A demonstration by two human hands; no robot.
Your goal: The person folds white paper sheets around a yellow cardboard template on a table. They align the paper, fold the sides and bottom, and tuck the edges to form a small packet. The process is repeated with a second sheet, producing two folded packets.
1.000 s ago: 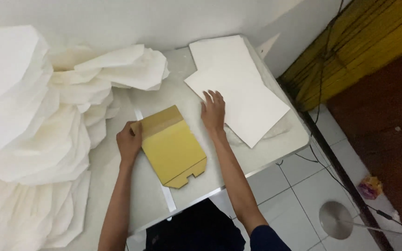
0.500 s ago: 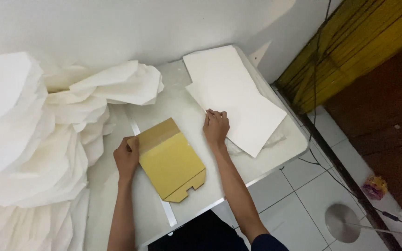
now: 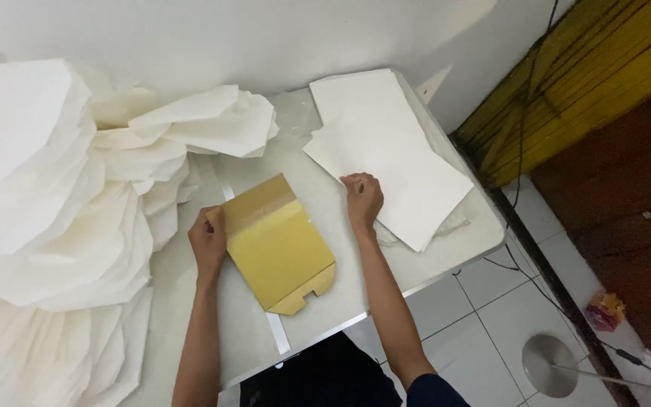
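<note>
Left hand (image 3: 209,240) rests on left edge of flat gold-yellow cardboard box blank (image 3: 276,245), fingers curled together, pinning it to white tabletop (image 3: 325,203). Blank lies at table centre, notched end toward near edge. Right hand (image 3: 363,197) sits at near-left edge of stack of white paperboard sheets (image 3: 389,147), far right on table, fingers bunched on sheet edge. Heap of folded white paper forms (image 3: 62,211) fills left side. Tiled floor (image 3: 484,316) at right.
</note>
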